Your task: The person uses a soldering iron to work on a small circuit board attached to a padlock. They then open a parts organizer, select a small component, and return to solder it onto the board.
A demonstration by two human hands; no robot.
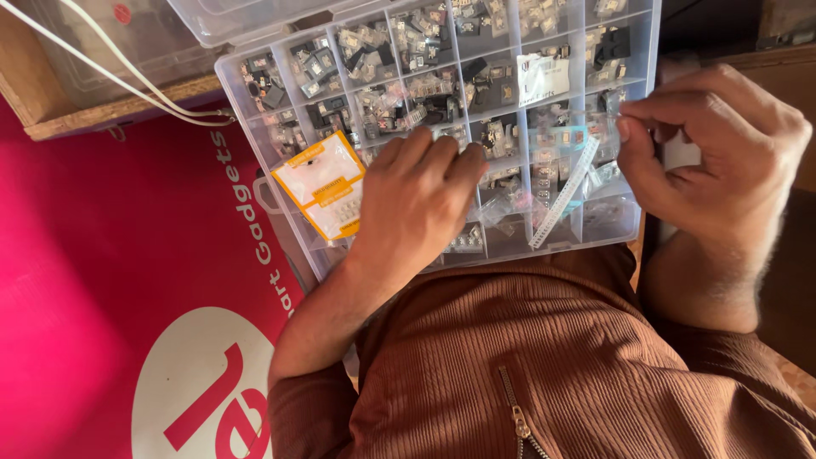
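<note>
Sweater cloth (544,365), brown and ribbed with a zip, filled the near edge. Just beyond it the left hand (416,204) lay palm down on the clear box (255,102), its fingers bent into a middle compartment; whether they gripped a part could not be told. The right hand (714,161) was curled shut at the box's right edge, thumb pressed to fingertips over the small clear bags there, though what it pinched was too small to make out. Between the hands a white strip (565,191) leaned across two compartments, and an orange-edged packet (327,183) sat beside the left hand. The lid (246,17) stood open at the far side. By my reading the picking was only begun: nothing had been lifted out of the box. Further off, white cables (127,76) crossed a wooden tray (102,119) on the red surface (102,280)
</note>
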